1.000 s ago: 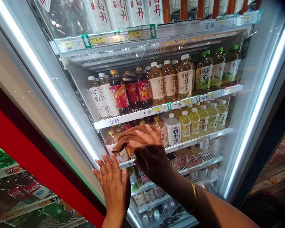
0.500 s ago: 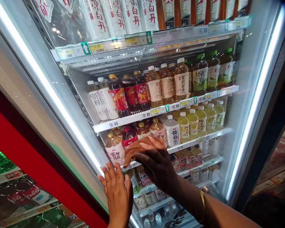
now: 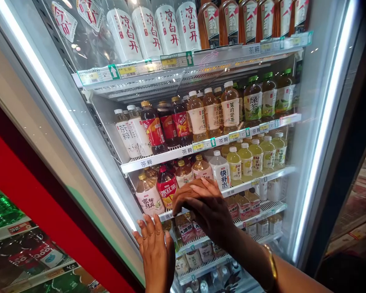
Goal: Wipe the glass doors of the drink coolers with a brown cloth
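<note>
My left hand (image 3: 155, 252) is at the lower left of the cooler, its fingers stretched out flat against the glass near the lit door edge. Right of it, my right hand (image 3: 212, 207), with a gold bangle (image 3: 271, 262) on the wrist, is closed on what looks like a brown cloth (image 3: 186, 195) pressed to the glass. Much of the cloth is hidden under the hand. Behind the glass, close to my hands, stand a peach-labelled bottle (image 3: 149, 197), a red-labelled bottle (image 3: 166, 187) and a white-labelled bottle (image 3: 221, 171).
Shelves of bottled drinks fill the cooler, with a price-tagged shelf edge (image 3: 207, 144) across the middle. Bright light strips (image 3: 64, 110) run down both sides. A red panel (image 3: 49, 195) borders the left, beside another drinks shelf (image 3: 39, 280). Stacked goods (image 3: 354, 203) stand at the right.
My right hand has slid a little right and down with the cloth, uncovering more of the red-labelled bottle. My left hand has shifted slightly right and down. The view has tilted up a little.
</note>
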A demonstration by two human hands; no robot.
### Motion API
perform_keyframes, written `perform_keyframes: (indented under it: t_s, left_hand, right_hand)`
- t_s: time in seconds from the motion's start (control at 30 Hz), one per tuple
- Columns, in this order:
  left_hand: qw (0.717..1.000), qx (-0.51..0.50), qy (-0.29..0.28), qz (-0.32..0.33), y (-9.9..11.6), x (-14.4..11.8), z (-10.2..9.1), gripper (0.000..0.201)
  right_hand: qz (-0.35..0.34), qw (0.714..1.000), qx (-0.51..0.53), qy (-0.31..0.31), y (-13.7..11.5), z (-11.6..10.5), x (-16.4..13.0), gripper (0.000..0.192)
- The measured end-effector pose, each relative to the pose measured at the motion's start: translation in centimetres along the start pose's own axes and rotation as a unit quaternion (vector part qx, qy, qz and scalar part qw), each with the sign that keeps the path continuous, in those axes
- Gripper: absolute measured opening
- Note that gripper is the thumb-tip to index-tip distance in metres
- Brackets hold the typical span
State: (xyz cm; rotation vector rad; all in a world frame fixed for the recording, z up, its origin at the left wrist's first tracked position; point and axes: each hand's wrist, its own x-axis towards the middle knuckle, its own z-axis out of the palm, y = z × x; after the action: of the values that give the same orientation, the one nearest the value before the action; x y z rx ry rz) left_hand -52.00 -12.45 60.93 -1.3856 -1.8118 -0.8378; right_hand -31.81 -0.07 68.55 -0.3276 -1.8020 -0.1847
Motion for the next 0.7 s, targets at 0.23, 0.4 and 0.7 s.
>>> perform_keyframes:
  t_s: [0.23,0.4,0.7]
  left_hand:
    - [0.999,0.022,0.020,0.035,-0.3,-0.7,1.3,0.080]
    - [1.000,-0.008,0.005,0.028,-0.4,-1.5,1.7,0.084]
    - [0.999,-0.021,0.021,0.017,4.8,-0.1,3.7,0.083]
  right_hand:
    - [-0.100,0.995,0.001,-0.025,-1.1,2.7,-4.2,0.036]
    - [-0.003,1.000,0.000,-0.014,1.4,-0.6,-4.0,0.038]
    - [-0.080,0.996,-0.018,-0.017,2.3,-0.8,-3.9,0.039]
